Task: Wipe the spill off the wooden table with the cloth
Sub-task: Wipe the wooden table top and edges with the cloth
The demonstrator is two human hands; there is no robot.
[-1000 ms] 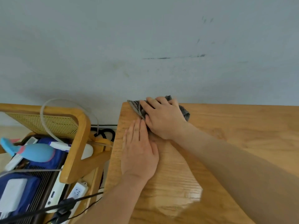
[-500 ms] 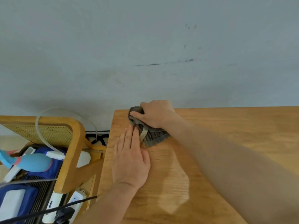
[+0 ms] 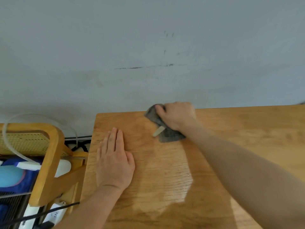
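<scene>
A dark grey cloth [image 3: 166, 133] with a pale tag lies bunched on the wooden table [image 3: 247, 129] near its far edge by the wall. My right hand [image 3: 177, 115] grips the cloth and presses it onto the wood. My left hand [image 3: 114, 160] lies flat, palm down, fingers together, near the table's left edge, well left of the cloth. A shiny patch [image 3: 168, 184] on the wood between my two arms reflects light; I cannot tell whether it is wet.
A wooden chair [image 3: 47, 162] with a cane back stands left of the table. A blue object [image 3: 9, 177], a white power strip [image 3: 54, 214], cables and a clear tube lie around it. The grey wall [image 3: 148, 47] bounds the table's far edge.
My right hand has slid the cloth to the right along the far edge, away from the table's left corner. The left hand stays flat in place.
</scene>
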